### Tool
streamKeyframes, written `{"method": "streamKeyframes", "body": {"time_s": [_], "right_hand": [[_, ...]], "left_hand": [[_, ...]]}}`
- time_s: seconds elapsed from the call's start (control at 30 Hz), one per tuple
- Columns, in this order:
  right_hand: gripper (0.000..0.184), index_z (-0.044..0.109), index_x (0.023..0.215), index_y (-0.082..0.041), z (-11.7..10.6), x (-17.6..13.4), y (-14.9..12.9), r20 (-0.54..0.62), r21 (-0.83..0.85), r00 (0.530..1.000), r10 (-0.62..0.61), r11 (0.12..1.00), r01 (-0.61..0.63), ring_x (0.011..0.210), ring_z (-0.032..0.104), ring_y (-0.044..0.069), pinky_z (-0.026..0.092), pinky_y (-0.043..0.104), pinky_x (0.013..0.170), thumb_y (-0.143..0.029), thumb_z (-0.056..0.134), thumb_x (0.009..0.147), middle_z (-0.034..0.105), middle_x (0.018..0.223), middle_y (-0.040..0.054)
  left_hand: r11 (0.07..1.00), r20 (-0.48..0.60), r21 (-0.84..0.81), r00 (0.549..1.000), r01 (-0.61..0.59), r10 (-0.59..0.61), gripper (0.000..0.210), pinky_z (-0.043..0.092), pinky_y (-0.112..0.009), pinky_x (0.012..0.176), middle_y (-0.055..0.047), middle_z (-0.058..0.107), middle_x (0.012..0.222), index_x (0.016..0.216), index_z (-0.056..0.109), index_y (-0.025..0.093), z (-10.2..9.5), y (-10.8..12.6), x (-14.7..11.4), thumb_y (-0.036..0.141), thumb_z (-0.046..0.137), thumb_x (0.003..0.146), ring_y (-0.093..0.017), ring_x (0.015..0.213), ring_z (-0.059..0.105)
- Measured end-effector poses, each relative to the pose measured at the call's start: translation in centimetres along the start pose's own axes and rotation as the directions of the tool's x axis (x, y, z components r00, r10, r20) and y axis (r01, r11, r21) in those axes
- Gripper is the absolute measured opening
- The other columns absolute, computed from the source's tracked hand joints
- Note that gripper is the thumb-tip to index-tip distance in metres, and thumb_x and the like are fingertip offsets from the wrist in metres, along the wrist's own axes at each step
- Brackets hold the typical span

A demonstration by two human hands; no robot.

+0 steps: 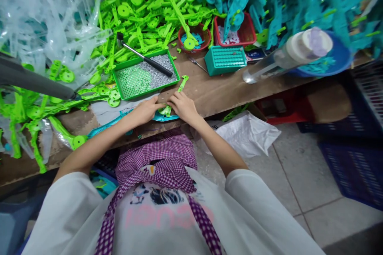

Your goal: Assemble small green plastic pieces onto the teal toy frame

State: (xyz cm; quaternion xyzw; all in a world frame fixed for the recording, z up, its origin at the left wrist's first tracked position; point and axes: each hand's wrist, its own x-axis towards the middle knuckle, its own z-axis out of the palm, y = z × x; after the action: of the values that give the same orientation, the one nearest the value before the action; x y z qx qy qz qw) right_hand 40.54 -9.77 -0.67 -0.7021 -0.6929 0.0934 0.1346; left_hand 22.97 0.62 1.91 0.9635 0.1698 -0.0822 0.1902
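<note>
left hand point(146, 110): fingers curled, pressing the green part point(165, 110)
right hand point(183, 106): fingers pinching same part (over the teal piece point(163, 117))
location: tabletop point(215, 89) front edge
behind: green tray point(145, 74), hammer point(143, 56) lying across it

Bare bench point(215, 87) right of the hands; green tray point(145, 75) (hammer point(143, 57) across) blocks ahead.
</note>
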Motion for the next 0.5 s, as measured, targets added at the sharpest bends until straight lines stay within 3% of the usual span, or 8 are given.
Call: {"method": "streamKeyframes", "body": {"time_s": [0.2,0.4,0.5], "right_hand": [[0.031,0.064,0.110,-0.017,0.6,0.2,1.1,0.078,-0.025,0.968,-0.237,0.970,0.240,0.097,0.048,0.023,0.043,0.034,0.088,-0.022,0.035,0.100,0.064,0.100,0.0096],[0.037,0.054,0.130,-0.020,0.0,0.1,1.2,0.093,-0.068,0.959,-0.268,0.959,0.274,0.090,0.046,0.022,0.038,0.032,0.072,-0.020,0.037,0.098,0.064,0.097,0.0081],[0.039,0.053,0.131,-0.026,-0.1,0.2,1.4,0.109,-0.118,0.946,-0.305,0.941,0.317,0.088,0.043,0.022,0.033,0.031,0.065,-0.017,0.038,0.096,0.063,0.096,0.0073]], "left_hand": [[1.000,0.012,0.003,1.000,-0.024,0.024,0.051,0.049,-0.033,0.076,-0.013,0.057,0.115,0.128,0.062,0.025,0.1,-0.3,0.1,0.004,0.040,0.087,-0.019,0.083,0.062],[0.993,-0.132,-0.103,0.990,-0.057,0.043,0.037,0.051,-0.032,0.080,-0.010,0.063,0.102,0.128,0.061,0.020,0.1,-1.2,-1.3,0.019,0.043,0.096,-0.018,0.087,0.063],[0.992,-0.155,-0.103,0.986,-0.070,0.053,0.033,0.051,-0.030,0.077,-0.009,0.064,0.096,0.120,0.066,0.017,0.2,-1.5,-2.2,0.021,0.045,0.095,-0.017,0.081,0.063]]}}
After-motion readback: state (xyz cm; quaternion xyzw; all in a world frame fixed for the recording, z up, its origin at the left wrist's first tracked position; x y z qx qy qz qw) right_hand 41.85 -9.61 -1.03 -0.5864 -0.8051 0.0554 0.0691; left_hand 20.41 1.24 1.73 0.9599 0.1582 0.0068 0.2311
